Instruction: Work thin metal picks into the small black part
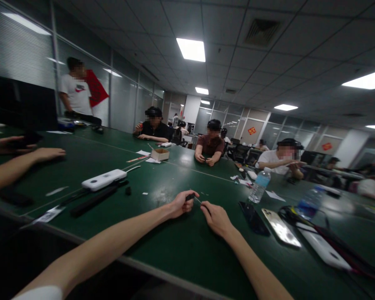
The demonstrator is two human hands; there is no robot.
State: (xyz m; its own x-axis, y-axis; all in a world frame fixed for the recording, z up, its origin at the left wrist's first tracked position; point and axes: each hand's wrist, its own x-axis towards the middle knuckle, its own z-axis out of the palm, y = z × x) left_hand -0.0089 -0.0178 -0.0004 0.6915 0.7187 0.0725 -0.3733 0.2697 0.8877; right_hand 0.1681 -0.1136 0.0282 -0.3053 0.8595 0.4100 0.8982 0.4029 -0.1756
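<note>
Left hand [179, 206] curls round the black piece [190, 196] above the table [175, 254]. Right hand [218, 218], at its 4 o'clock, pinches the thin rod [198, 201] between fingertips; whether rod and piece join, cannot tell. Risk: slim rod could slip or bend under sideways pull; sudden release might knock phone [253, 218], at right hand's 3 o'clock.

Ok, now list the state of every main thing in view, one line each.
Left hand: closed around small dark object
Right hand: pinching thin piece
Left-side bottle: upright, capped
Right-side bottle: too blurred to tell
Cardboard box: open-topped
Dark phone: flat, unlit
Pale phone: flat, camera side up
Left white device: lying flat
Right white device: lying flat
Ceiling light: lit
</note>
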